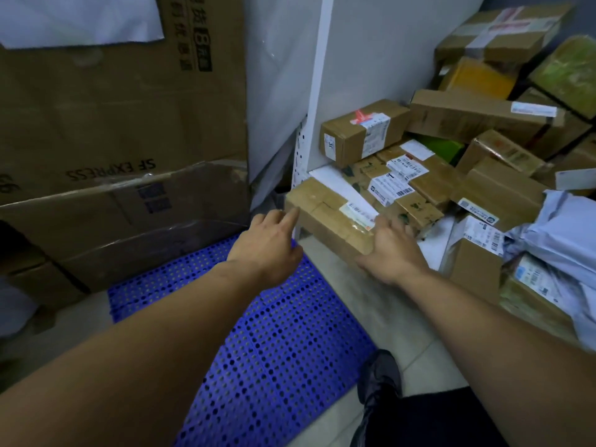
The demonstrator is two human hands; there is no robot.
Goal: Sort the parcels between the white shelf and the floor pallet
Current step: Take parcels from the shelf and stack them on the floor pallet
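A long brown taped parcel (325, 209) juts over the front edge of the white shelf (322, 174). My right hand (392, 248) grips its near right end, fingers over the top and thumb under the side. My left hand (269, 243) reaches toward the parcel's left corner with the index finger stretched out, at or just short of the cardboard. The blue perforated floor pallet (277, 343) lies below my arms. Several more cardboard parcels (364, 130) are piled on the shelf behind.
Large SF Express cartons (122, 130) stand on the left against the pallet's far side. Grey poly mailers (561, 233) and boxes crowd the right. The white shelf upright (317, 91) rises behind the parcel. My shoe (380, 375) stands on the tiled floor beside the pallet.
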